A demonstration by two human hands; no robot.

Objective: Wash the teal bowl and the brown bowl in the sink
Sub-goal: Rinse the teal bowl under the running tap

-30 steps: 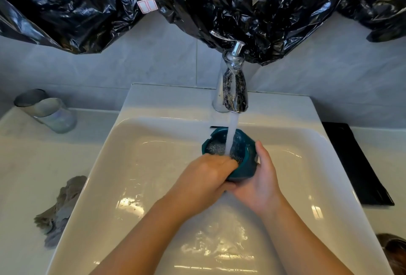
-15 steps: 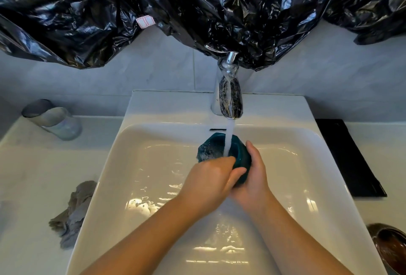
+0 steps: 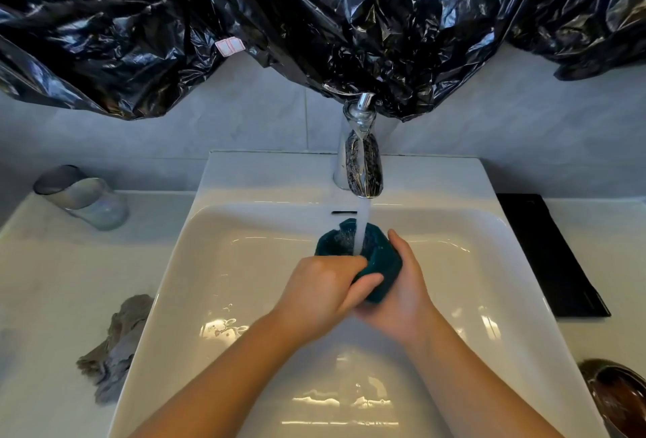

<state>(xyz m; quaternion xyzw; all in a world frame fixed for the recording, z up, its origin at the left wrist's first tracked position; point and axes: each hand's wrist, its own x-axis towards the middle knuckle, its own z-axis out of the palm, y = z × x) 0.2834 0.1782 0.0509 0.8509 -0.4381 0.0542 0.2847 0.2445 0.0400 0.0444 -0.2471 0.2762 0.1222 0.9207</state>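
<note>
You've got the teal bowl (image 3: 379, 264) up in the back half of the white sink (image 3: 223, 273), tipped a bit toward you, right under the chrome tap (image 3: 360, 164). The water stream (image 3: 361, 229) runs straight down into its open mouth. Your right hand (image 3: 402, 301) cups the bowl from below and around its right side, thumb up along the rim, so it's wrapped around it. Your left hand (image 3: 321, 292) comes over the near edge with the fingers curled down into the bowl and the thumb pressed on the outside wall, so it's clamping that edge. The fingertips inside are hidden, so I can't tell what they're doing in there.

The brown bowl (image 3: 618, 399) sits on the counter at the far right, near the bottom corner, partly cut off by the frame. A flat black mat (image 3: 548, 255) lies on the counter just right of the basin. Over on the left there's a crumpled grey rag (image 3: 113, 350) by the sink edge and a frosted glass cup (image 3: 85, 198) further back. Black plastic sheeting (image 3: 314, 17) hangs across the wall above the tap.
</note>
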